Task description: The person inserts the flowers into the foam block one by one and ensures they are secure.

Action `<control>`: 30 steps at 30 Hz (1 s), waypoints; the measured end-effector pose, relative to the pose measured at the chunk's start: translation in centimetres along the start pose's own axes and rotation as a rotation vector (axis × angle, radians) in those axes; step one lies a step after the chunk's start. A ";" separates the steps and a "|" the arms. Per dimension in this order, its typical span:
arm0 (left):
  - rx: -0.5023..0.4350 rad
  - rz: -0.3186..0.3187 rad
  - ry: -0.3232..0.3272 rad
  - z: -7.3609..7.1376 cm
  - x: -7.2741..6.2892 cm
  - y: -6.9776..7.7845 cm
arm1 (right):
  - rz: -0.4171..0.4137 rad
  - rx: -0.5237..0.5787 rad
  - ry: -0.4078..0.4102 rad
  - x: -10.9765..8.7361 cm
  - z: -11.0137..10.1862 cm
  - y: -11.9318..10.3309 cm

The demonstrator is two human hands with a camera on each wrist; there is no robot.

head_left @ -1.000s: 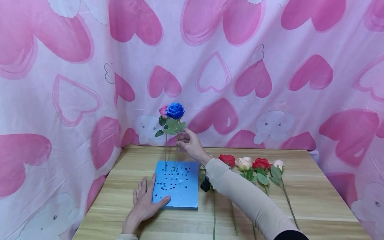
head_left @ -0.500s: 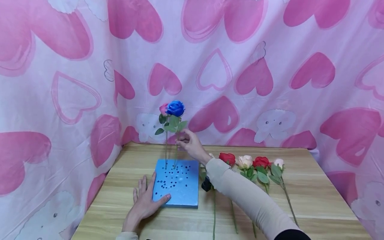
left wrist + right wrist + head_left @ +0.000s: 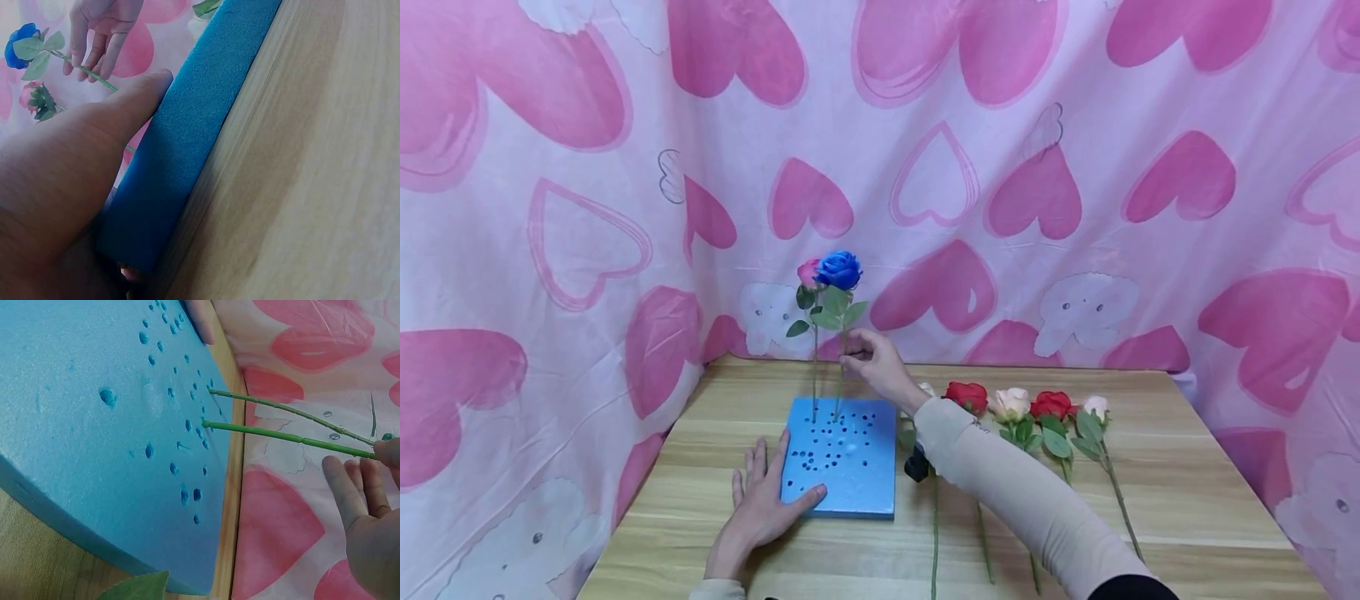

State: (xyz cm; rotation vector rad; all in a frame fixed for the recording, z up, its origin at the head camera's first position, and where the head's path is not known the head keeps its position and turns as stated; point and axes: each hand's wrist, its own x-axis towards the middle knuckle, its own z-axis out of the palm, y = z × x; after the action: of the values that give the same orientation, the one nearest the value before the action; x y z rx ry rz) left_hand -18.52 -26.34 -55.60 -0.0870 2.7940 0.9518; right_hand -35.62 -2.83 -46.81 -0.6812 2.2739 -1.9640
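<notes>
My right hand [image 3: 880, 367] pinches the green stem of a blue rose [image 3: 838, 271] below its leaves. That rose stands nearly upright, its stem end in a blue foam board [image 3: 850, 492] pocked with holes. Beside it, a pink rose [image 3: 808, 273] stands in the same board, partly hidden behind the blue bloom. In the right wrist view, both stems enter separate holes, and the held stem [image 3: 281, 435] meets my thumb. My left hand [image 3: 767, 504] rests at the board's left side, thumb across the top near the front, fingers stretched along the edge. The left wrist view shows that thumb [image 3: 147, 94] up close.
Right of the board, a row of roses lies on the wooden table [image 3: 1187, 500]: red [image 3: 967, 397], cream [image 3: 1012, 405], red [image 3: 1054, 406] and pale pink [image 3: 1096, 407]. My right forearm crosses over their stems. A heart-patterned curtain [image 3: 925, 167] hangs behind and at both sides.
My right hand's upper finger has eased slightly down, away from the blue rose's leaves. The head view has tilted a little. Both roses and the left hand otherwise stay put.
</notes>
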 end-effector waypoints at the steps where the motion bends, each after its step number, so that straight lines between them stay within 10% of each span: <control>1: 0.000 -0.001 -0.001 0.0 0.0 0.0 | 0.011 0.007 -0.006 0.0 -0.1 0.0; 30: 0.021 0.001 -0.006 0.1 0.0 0.0 | 0.061 0.212 -0.019 -2.2 -5.9 -1.9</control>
State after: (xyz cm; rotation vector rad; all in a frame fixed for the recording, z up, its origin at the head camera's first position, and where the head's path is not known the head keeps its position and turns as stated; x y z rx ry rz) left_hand -18.51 -26.24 -55.70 -0.0804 2.7983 0.9213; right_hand -35.01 3.23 -44.44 -0.5978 2.0113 -2.1185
